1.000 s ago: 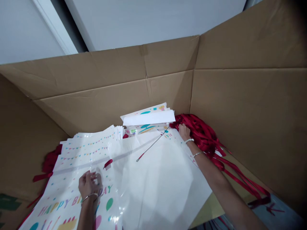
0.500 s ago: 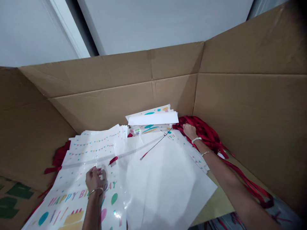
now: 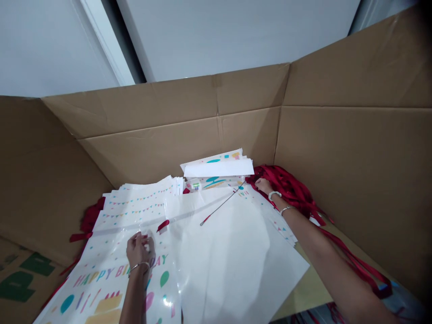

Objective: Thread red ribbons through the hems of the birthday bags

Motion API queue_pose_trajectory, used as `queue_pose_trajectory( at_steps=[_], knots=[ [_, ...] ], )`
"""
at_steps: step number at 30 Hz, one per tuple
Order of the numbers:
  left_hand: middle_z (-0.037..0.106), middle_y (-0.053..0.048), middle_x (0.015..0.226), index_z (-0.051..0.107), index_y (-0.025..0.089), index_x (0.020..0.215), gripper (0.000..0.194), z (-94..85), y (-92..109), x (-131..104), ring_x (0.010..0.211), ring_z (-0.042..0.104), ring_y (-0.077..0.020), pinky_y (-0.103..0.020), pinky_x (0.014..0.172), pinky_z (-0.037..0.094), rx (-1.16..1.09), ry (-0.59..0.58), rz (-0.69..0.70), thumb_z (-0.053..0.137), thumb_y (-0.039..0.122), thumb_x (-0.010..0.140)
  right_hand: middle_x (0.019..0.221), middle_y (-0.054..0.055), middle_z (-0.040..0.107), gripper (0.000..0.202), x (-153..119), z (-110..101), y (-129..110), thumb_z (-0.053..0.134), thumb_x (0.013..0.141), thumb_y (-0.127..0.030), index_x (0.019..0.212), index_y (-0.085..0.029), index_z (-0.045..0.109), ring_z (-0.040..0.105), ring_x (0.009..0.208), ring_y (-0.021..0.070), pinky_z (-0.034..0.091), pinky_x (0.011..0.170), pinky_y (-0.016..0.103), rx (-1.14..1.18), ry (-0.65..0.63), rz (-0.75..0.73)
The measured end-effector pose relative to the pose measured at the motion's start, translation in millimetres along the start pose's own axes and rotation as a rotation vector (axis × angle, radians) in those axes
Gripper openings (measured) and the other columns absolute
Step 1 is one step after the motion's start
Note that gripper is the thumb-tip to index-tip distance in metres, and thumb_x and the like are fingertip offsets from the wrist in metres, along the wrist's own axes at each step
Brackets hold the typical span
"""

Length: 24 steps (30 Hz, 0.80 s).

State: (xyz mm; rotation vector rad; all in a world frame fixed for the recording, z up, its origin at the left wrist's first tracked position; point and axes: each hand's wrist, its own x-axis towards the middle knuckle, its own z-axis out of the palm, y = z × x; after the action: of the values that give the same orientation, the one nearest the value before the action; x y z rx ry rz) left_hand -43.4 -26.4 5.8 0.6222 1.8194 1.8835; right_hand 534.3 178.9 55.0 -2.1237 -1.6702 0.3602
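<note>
Ribbons (image 3: 294,191) partly behind right hand (image 3: 264,185)

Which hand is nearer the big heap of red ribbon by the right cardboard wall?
Right. The right hand is at the left side of the red ribbon heap; the left hand is well away, over the printed birthday sheets.

We see birthday-printed white sheets (image 3: 111,252) lying flat, overlapping at left, and red ribbons (image 3: 297,191) heaped loosely far right, strands trailing near.
</note>
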Motion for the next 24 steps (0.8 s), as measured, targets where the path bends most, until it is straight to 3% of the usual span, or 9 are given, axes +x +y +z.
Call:
queue_pose_trajectory(
  at_steps=[6,13,18,24],
  knots=[
    [0.067,0.001,0.081,0.063,0.021,0.099,0.033,1.3,-0.1,-2.1,0.063,0.056,-0.0099,-0.020,0.052,0.039,0.018,-0.014,0.025,0.068,0.042,0.073,0.104,0.010,0.075,0.031,-3.6,17.9,-6.1,0.066,0.085,-0.046,0.100,-0.020,0.072,0.068,0.101,0.0257,0.043,0.090,0.035,-0.003,0.027,0.016],
    [0.067,0.001,0.080,0.063,0.021,0.097,0.033,2.2,-0.4,-0.9,0.064,0.057,-0.0109,-0.021,0.053,0.040,0.034,-0.014,0.018,0.067,0.042,0.072,0.104,0.011,0.075,0.024,-8.9,29.3,-1.7,0.053,0.097,-0.033,0.102,-0.018,0.071,0.067,0.103,0.0233,0.038,0.094,0.035,-0.161,0.028,-0.046],
    [0.067,0.001,0.079,0.063,0.020,0.097,0.034,3.4,3.8,-2.9,0.061,0.055,-0.0103,-0.020,0.051,0.037,0.022,-0.011,-0.008,0.066,0.042,0.070,0.110,0.015,0.074,0.037,-13.9,20.5,-1.8,0.041,0.104,-0.033,0.103,-0.017,0.074,0.067,0.106,0.0234,0.041,0.089,0.032,-0.217,0.036,-0.115],
    [0.066,0.002,0.079,0.061,0.021,0.096,0.033,2.3,1.9,-4.6,0.063,0.057,-0.0112,-0.021,0.052,0.040,0.063,-0.006,0.050,0.064,0.046,0.073,0.107,0.021,0.072,0.041,-16.9,-8.9,-5.7,0.037,0.106,-0.030,0.104,-0.011,0.073,0.069,0.100,0.0268,0.045,0.088,0.036,-0.298,0.085,-0.186]
  ],
)
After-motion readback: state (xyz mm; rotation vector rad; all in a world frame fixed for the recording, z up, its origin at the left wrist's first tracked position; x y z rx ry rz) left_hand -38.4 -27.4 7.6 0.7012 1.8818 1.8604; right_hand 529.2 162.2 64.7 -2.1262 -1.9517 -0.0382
